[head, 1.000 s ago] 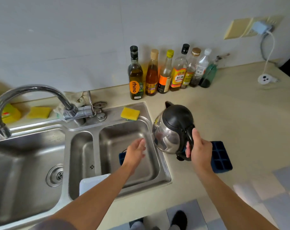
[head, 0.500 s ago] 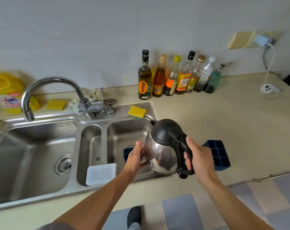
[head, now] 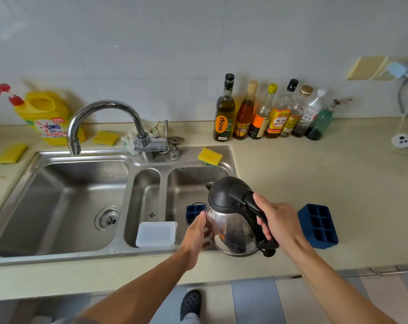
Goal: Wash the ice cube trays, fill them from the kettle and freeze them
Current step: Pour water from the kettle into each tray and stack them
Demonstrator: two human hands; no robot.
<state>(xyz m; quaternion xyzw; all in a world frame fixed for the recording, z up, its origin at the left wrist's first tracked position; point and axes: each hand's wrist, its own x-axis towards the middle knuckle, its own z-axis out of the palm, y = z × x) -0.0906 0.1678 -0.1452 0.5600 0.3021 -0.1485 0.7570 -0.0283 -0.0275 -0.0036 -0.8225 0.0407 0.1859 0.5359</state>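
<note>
A steel kettle (head: 231, 232) with a black lid and handle hangs over the right basin's front edge. My right hand (head: 276, 220) grips its handle. With straight fingers, my left hand (head: 196, 235) presses against the kettle's left side. One dark blue ice cube tray (head: 317, 225) lies on the counter just right of the kettle. A second blue tray (head: 194, 212) lies in the right basin, mostly hidden behind the kettle and my left hand.
The steel sink (head: 128, 251) has a large left basin, a narrow middle basin holding a white plastic lid (head: 156, 233), and the right basin. The faucet (head: 104, 120) arches over the left basin. Several bottles (head: 268, 113) line the wall. A yellow sponge (head: 210, 156) lies on the sink rim.
The kettle moved left from the counter to the right basin's edge. My left hand rose from the basin and came against the kettle's side. The view shifted left.
</note>
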